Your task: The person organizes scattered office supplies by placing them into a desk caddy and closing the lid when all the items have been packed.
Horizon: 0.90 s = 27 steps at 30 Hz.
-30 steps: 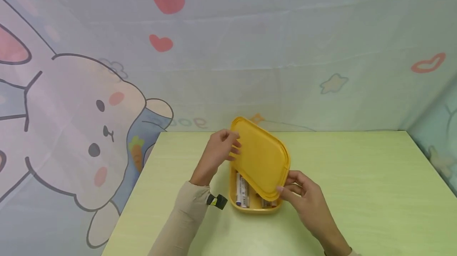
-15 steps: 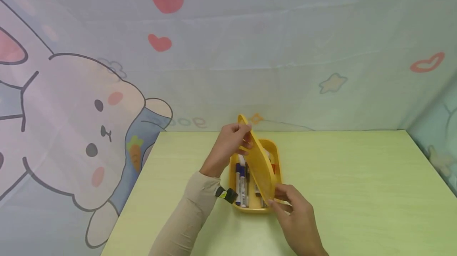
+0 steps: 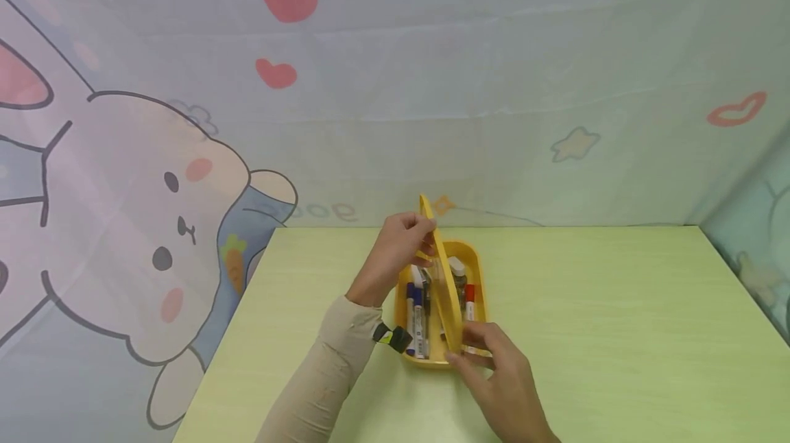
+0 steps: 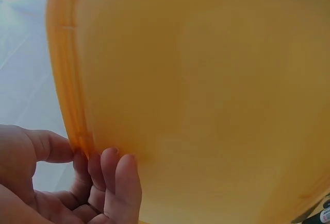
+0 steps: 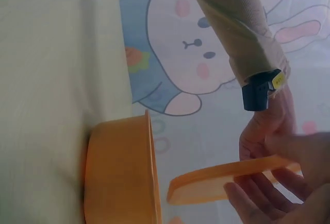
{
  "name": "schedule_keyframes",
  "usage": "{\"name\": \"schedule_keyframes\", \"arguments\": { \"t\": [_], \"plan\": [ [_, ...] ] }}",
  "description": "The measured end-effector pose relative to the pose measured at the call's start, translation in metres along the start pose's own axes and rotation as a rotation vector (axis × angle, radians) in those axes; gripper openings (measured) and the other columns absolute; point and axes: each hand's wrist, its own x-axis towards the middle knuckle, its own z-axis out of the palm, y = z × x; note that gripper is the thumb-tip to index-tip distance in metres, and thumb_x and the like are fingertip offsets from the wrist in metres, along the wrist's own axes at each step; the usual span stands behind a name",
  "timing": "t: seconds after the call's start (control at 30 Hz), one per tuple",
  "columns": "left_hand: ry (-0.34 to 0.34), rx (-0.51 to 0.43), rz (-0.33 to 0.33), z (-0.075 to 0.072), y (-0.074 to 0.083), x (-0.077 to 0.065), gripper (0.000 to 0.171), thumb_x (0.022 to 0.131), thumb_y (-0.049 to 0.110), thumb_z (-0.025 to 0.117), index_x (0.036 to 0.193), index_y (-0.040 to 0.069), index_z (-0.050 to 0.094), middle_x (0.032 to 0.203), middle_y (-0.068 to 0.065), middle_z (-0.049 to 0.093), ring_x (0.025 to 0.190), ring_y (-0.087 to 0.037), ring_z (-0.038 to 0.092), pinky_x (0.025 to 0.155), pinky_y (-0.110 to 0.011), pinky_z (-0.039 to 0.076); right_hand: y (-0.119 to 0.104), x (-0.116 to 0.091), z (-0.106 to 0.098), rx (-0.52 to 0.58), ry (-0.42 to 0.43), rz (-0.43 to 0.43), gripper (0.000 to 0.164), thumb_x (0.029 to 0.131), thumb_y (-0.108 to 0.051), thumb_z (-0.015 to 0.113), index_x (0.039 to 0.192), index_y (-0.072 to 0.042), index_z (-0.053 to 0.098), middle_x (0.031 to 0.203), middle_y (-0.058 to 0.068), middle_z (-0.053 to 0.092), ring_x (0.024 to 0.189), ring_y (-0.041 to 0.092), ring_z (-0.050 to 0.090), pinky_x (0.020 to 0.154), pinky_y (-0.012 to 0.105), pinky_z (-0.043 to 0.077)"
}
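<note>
A yellow plastic lid [image 3: 448, 299] stands nearly on edge above an open yellow box [image 3: 483, 271]. My left hand [image 3: 398, 244] pinches its far edge; in the left wrist view, the thumb and fingertips meet at the lid's rim [image 4: 67, 80]. At the near end, my right hand [image 3: 503, 378] holds the lid between thumb and fingers. Inside the box lie blue-capped markers [image 3: 419, 323] on the left. A red-capped marker [image 3: 470, 294] and a small white-capped bottle [image 3: 457, 267] are on the right. The lid hides the middle of the contents.
The box rests on a pale green table [image 3: 617, 333], close to its far edge. Behind hangs a cloth backdrop [image 3: 432, 86] printed with a rabbit and hearts. A black wrist device [image 3: 393, 338] on my left sleeve overlaps the box's left rim.
The lid has turned from lying tilted face-up over the box to nearly upright, uncovering markers and the bottle. My left hand has shifted right, my right hand left and nearer.
</note>
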Motion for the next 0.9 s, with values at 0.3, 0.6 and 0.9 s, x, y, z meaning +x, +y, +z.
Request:
{"name": "schedule_keyframes", "arguments": {
  "t": [0.3, 0.6, 0.9],
  "plan": [
    [-0.015, -0.023, 0.073, 0.000, 0.002, -0.004, 0.028, 0.106, 0.027, 0.054, 0.092, 0.005, 0.064, 0.088, -0.010, 0.063, 0.085, -0.029, 0.064, 0.075, -0.041, 0.061, 0.012, 0.011, -0.016, -0.025, -0.219, 0.116, 0.055, 0.100, -0.047, 0.062, 0.148, -0.024, 0.047, 0.147, -0.002, 0.053, 0.136, 0.027, 0.052, 0.107, 0.055, 0.045],
    [-0.063, -0.083, 0.091, -0.004, -0.001, -0.009, 0.030, 0.107, 0.028, 0.052, 0.094, 0.004, 0.063, 0.095, -0.012, 0.066, 0.090, -0.027, 0.066, 0.077, -0.041, 0.060, 0.037, 0.038, -0.033, 0.164, -0.274, 0.111, 0.051, 0.114, -0.035, 0.027, 0.152, -0.007, 0.043, 0.154, 0.016, 0.045, 0.144, 0.039, 0.041, 0.110, 0.062, 0.037],
    [-0.125, -0.204, 0.058, -0.009, -0.012, -0.011, 0.027, 0.105, 0.026, 0.051, 0.091, 0.006, 0.064, 0.092, -0.006, 0.068, 0.086, -0.020, 0.068, 0.069, -0.033, 0.059, 0.044, 0.070, -0.043, 0.476, -0.373, 0.432, 0.077, 0.107, -0.059, 0.027, 0.158, -0.002, 0.028, 0.160, 0.020, 0.033, 0.145, 0.037, 0.036, 0.114, 0.049, 0.040]
  ]
}}
